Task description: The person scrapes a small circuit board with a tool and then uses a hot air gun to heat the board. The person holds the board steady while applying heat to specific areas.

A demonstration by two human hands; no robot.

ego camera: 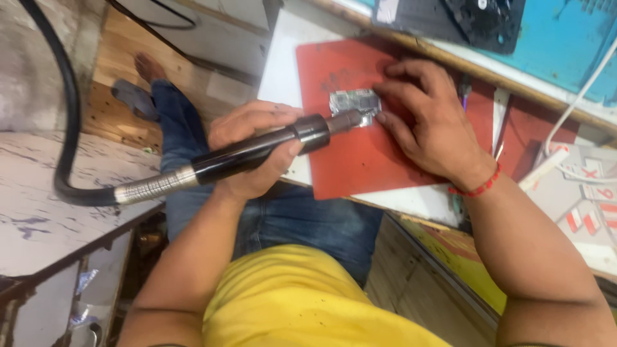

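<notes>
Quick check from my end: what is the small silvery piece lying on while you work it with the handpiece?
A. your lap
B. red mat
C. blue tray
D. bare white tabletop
B: the small silvery piece lies on the red mat, with the right hand pressing it down and the left hand bringing the black handpiece tip to its edge.

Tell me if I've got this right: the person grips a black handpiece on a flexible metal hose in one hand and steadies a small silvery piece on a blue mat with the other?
Not quite: the mat is red, not blue, as the head view shows. The rest holds: the left hand grips the black handpiece on its flexible metal hose, while the right hand steadies the small silvery piece on that mat.
</notes>
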